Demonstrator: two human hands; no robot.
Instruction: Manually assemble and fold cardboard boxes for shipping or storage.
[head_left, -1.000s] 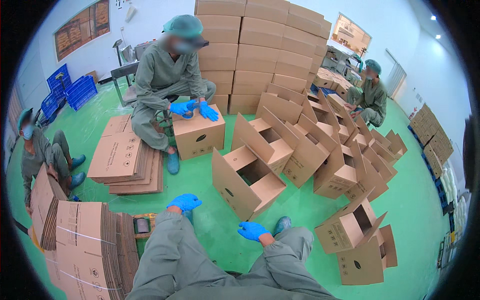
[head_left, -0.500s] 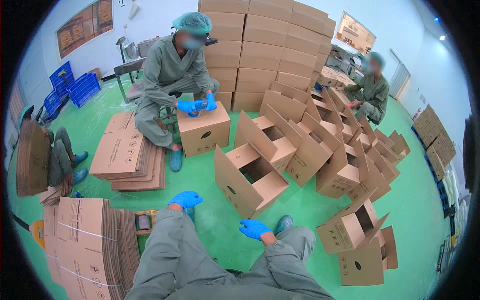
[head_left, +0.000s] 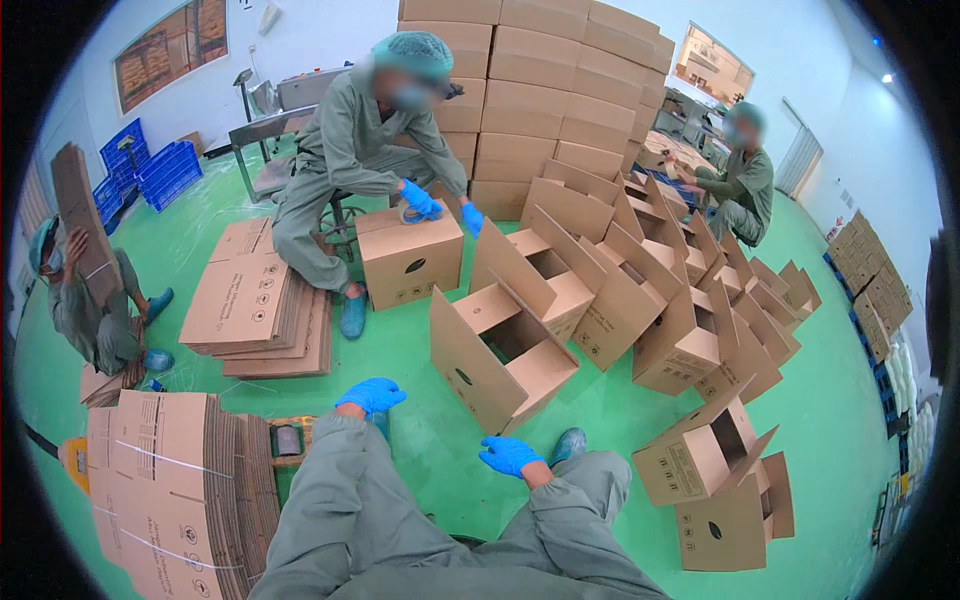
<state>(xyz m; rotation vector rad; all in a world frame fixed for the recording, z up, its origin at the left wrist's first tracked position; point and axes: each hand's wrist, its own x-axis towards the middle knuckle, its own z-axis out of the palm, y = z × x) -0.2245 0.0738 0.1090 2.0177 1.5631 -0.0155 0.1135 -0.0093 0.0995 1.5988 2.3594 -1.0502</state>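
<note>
Both of my hands wear blue gloves and are empty. My left hand (head_left: 372, 395) rests by my left knee, its fingers stretched out to the right. By my right knee, my right hand (head_left: 510, 456) hangs with fingers extended to the left. Just ahead of them stands an open cardboard carton (head_left: 478, 385) with its flaps raised; neither hand touches it. To the left of my leg is a strapped stack of flat cartons (head_left: 165, 480), and beside it a grey-brown roll (head_left: 288, 441).
Across from me a co-worker (head_left: 350, 140) sits behind a closed carton (head_left: 410, 265), holding a tape dispenser. Open cartons (head_left: 625, 310) spread to the right. Flat cartons (head_left: 235, 285) lie ahead left. Another person (head_left: 85, 300) holds cardboard; a third (head_left: 740, 180) sits far right.
The co-worker across has leaned right, one hand now reaching toward the open cartons. At left, the person's cardboard bundle has been raised and turned. My hands have stayed put.
</note>
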